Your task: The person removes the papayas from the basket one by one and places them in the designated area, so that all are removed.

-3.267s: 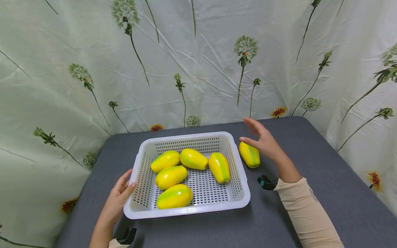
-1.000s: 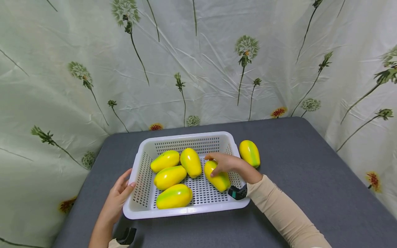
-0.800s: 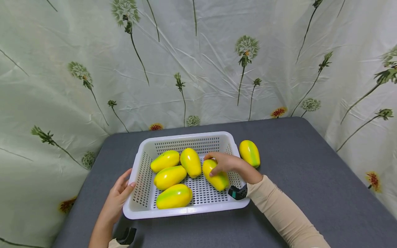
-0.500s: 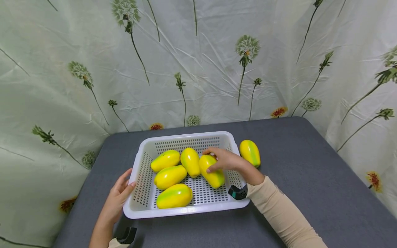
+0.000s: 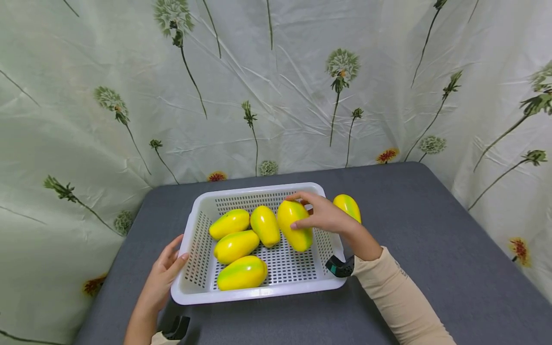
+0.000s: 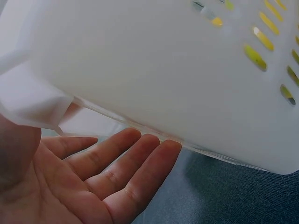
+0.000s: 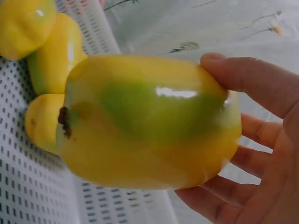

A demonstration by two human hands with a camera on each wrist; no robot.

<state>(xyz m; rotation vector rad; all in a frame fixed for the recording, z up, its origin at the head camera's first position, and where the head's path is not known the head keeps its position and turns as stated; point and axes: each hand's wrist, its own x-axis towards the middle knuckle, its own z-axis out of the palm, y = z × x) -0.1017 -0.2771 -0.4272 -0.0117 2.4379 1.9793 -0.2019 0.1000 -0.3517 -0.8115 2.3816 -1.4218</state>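
Note:
My right hand point(image 5: 325, 214) grips a yellow papaya with a green streak point(image 5: 295, 231) over the right part of a white perforated plastic basket point(image 5: 258, 293). In the right wrist view, thumb and fingers hold this papaya point(image 7: 149, 123) at one end; a brown stem scar marks the other. At the basket's left side, my left hand point(image 5: 163, 270) has its thumb over the rim, while its fingers point(image 6: 140, 177) touch the outer wall from below. Several other papayas point(image 5: 236, 247) lie in the basket's left and middle. One more papaya point(image 5: 347, 207) sits outside, partly behind the right wrist.
The basket stands on a grey cloth-covered table point(image 5: 414, 215). Behind and at both sides hangs a pale curtain point(image 5: 293, 96) printed with dandelions. Black bands point(image 5: 340, 266) are on both wrists.
My right hand came from above the outside papaya into the basket, took hold of the right-hand papaya and raised it. The back middle papaya has turned more upright. My left hand stayed put.

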